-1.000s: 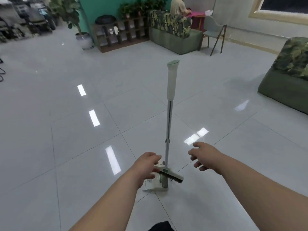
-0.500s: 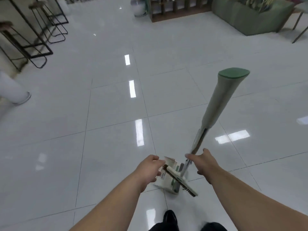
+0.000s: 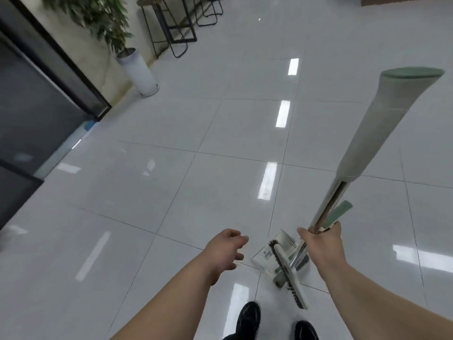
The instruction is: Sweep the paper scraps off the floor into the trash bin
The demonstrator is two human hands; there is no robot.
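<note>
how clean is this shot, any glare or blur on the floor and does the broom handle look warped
Head view: bright light streaks glare off the glossy floor; the plant and stools at the top are motion-smeared; wide-angle stretch makes the broom handle balloon near the lens; the right hand gripping it looks fairly sharp.

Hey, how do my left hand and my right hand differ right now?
The right hand grips the metal pole of the broom set; the left hand holds nothing. The right hand is closed tight; the left hand is loosely curled. The right hand sits above the dustpan; the left hand hangs beside it, apart. Both are bare and reach forward over the tiled floor.
</note>
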